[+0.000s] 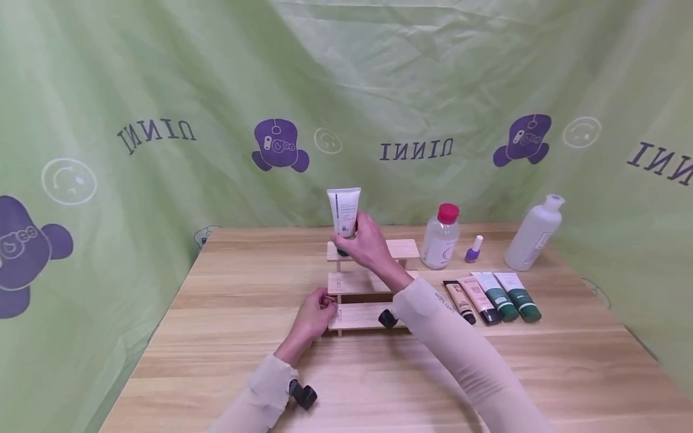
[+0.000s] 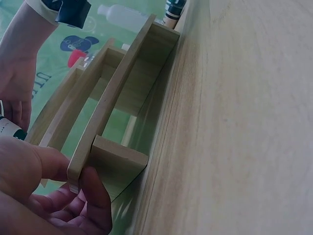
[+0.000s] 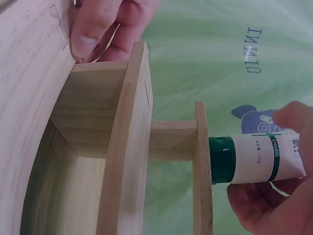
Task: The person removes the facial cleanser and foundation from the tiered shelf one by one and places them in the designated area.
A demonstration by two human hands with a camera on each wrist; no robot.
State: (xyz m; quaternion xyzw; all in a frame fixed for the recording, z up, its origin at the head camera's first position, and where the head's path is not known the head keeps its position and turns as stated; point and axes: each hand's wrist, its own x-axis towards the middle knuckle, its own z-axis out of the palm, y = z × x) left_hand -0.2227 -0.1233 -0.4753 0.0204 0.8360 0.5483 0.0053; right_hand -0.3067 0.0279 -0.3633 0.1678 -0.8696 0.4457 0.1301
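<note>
A three-step wooden rack (image 1: pixel 373 282) stands mid-table. My right hand (image 1: pixel 368 242) grips a white squeeze tube (image 1: pixel 344 210) with a dark green cap, held upright at the left end of the top step. In the right wrist view the tube's green cap (image 3: pixel 222 160) meets that step's surface. Down at the lowest step, my left hand (image 1: pixel 315 314) pinches the left end of the board. The left wrist view shows the thumb on one face of the bottom board (image 2: pixel 111 100) and the fingers curled round the other.
Right of the rack lie a slim beige tube (image 1: pixel 459 300), a pink tube (image 1: pixel 479 297) and two white-and-green tubes (image 1: pixel 518 296). Behind them stand a red-capped clear bottle (image 1: pixel 441 240), a purple nail polish bottle (image 1: pixel 473 251) and a tall white bottle (image 1: pixel 533 236). A green curtain (image 1: pixel 346 102) hangs behind.
</note>
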